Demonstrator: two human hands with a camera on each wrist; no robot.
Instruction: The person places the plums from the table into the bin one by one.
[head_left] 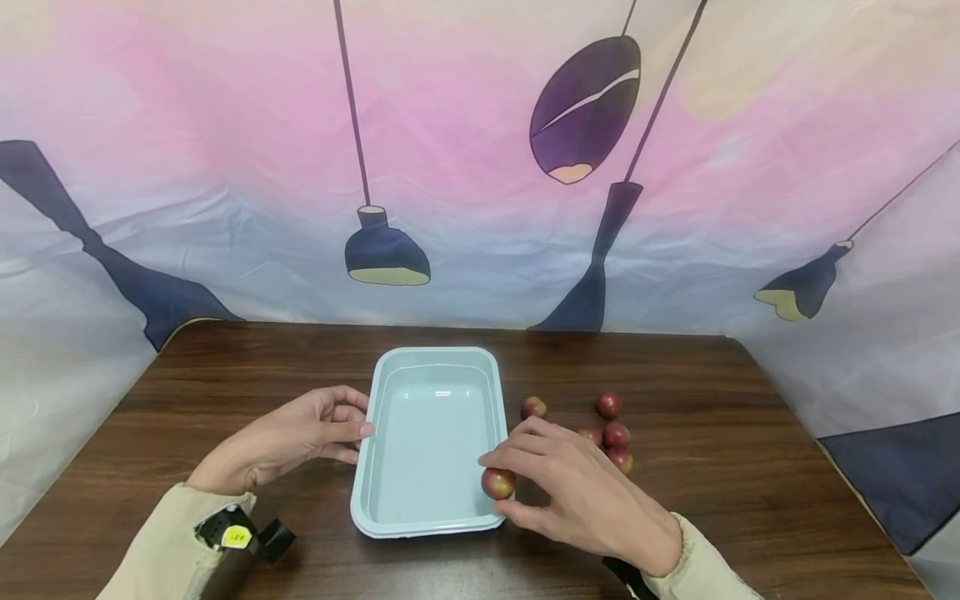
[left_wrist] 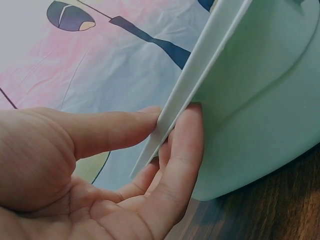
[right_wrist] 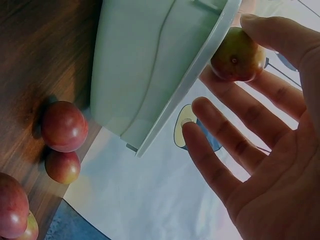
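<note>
A pale blue plastic tray (head_left: 427, 425) lies on the table, with its inside bare. My left hand (head_left: 311, 433) holds the tray's left edge; in the left wrist view the thumb (left_wrist: 120, 131) is on top of the rim (left_wrist: 192, 65) and the fingers (left_wrist: 180, 165) are beneath. Over the tray's right rim, my right hand (head_left: 581, 492) pinches a reddish plum (head_left: 498, 483) between thumb and fingertips. The right wrist view has this plum (right_wrist: 237, 55) close above the rim, showing yellow-green, with the other fingers (right_wrist: 210, 160) spread.
Right of the tray, several more plums lie on the dark wooden table (head_left: 697, 467): one plum (head_left: 533, 407) near the tray's side, another (head_left: 608, 405) farther back, others (head_left: 617, 435) clustered partly behind the right hand. A printed cloth (head_left: 465, 167) hangs behind the table.
</note>
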